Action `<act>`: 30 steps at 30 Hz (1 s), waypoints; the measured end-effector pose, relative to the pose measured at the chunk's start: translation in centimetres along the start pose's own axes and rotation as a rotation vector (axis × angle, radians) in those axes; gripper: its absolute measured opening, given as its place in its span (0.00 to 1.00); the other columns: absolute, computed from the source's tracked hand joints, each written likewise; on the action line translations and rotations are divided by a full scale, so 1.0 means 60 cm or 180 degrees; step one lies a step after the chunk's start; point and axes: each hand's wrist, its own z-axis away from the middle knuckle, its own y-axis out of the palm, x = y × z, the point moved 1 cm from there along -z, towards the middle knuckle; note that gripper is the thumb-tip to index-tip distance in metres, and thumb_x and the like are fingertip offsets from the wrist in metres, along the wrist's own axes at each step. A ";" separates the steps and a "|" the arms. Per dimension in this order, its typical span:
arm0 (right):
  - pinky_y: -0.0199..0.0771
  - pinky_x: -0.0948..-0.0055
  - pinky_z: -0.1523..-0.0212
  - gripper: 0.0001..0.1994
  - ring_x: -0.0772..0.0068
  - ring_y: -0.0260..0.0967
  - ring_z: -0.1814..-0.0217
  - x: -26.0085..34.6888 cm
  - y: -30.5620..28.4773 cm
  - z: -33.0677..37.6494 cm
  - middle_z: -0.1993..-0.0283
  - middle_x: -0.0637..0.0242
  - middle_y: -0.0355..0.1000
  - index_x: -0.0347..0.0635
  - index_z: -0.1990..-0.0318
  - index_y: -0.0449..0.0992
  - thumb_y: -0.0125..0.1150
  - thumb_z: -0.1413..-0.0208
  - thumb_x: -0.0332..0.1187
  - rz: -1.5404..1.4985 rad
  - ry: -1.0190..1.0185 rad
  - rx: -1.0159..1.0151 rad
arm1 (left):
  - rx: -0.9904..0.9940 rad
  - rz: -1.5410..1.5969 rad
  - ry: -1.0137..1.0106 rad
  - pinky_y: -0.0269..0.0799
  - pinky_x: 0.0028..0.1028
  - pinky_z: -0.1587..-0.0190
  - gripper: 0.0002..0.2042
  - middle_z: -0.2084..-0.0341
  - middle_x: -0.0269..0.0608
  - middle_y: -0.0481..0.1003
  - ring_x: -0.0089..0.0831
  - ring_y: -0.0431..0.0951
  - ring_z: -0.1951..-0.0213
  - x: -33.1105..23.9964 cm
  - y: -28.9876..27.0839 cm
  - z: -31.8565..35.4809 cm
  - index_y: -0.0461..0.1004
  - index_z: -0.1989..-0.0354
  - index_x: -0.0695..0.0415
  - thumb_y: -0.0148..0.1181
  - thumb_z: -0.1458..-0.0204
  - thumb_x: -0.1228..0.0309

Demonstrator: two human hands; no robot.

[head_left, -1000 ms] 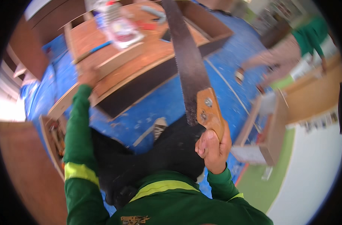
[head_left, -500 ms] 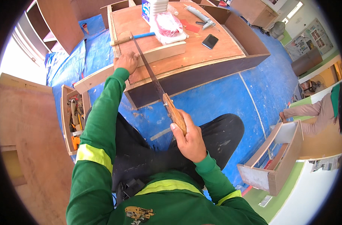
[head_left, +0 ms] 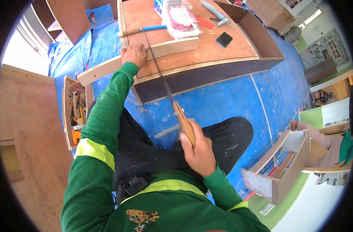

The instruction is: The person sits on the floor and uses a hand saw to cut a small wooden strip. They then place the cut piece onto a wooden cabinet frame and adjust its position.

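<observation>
I had my right hand (head_left: 199, 150) closed around the wooden handle of the long steel handsaw (head_left: 167, 91), its blade resting across the pale wooden plank (head_left: 161, 48). My left hand (head_left: 134, 55) pressed flat-fingered on that plank, which lay on the brown plywood cabinet panel (head_left: 207, 54).

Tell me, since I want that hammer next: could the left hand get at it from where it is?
Probably yes. The left hand presses the plank, and the hammer lies just beyond it on the bare board, nothing between.
</observation>
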 end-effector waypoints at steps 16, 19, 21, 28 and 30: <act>0.82 0.47 0.54 0.25 0.28 0.82 0.51 0.022 -0.007 0.013 0.51 0.35 0.81 0.35 0.28 0.67 0.62 0.28 0.32 0.0056 -0.0004 -0.0080 | -0.0147 0.0056 0.0071 0.56 0.62 0.29 0.21 0.55 0.48 0.86 0.48 0.82 0.43 -0.004 0.014 0.004 0.84 0.54 0.49 0.45 0.24 0.52; 0.80 0.43 0.56 0.24 0.26 0.80 0.52 -0.018 0.046 -0.104 0.56 0.34 0.81 0.36 0.29 0.67 0.62 0.28 0.34 0.0026 -0.0123 -0.0014 | -0.0312 0.0062 0.0154 0.56 0.63 0.29 0.20 0.56 0.49 0.86 0.49 0.82 0.44 0.017 0.027 0.008 0.84 0.53 0.50 0.47 0.24 0.51; 0.80 0.41 0.56 0.24 0.26 0.80 0.53 -0.031 0.064 -0.152 0.57 0.34 0.81 0.38 0.29 0.66 0.61 0.27 0.35 0.0036 -0.0243 -0.0155 | -0.0362 0.0042 0.0297 0.56 0.63 0.29 0.20 0.56 0.48 0.86 0.49 0.82 0.44 0.016 0.043 0.001 0.84 0.51 0.50 0.47 0.24 0.51; 0.79 0.39 0.56 0.23 0.25 0.80 0.52 -0.052 0.073 -0.160 0.56 0.35 0.81 0.39 0.29 0.65 0.60 0.26 0.36 -0.0261 -0.0253 -0.0208 | 0.0229 -0.0283 0.0638 0.68 0.56 0.39 0.25 0.45 0.42 0.82 0.47 0.82 0.42 0.016 -0.009 0.013 0.73 0.35 0.51 0.69 0.39 0.59; 0.80 0.39 0.56 0.23 0.25 0.79 0.51 -0.052 0.072 -0.157 0.55 0.35 0.81 0.39 0.29 0.66 0.60 0.26 0.36 -0.0292 -0.0289 -0.0229 | 0.0093 -0.0368 0.0610 0.70 0.55 0.42 0.22 0.47 0.42 0.82 0.47 0.82 0.44 0.017 0.005 0.016 0.74 0.38 0.51 0.69 0.39 0.61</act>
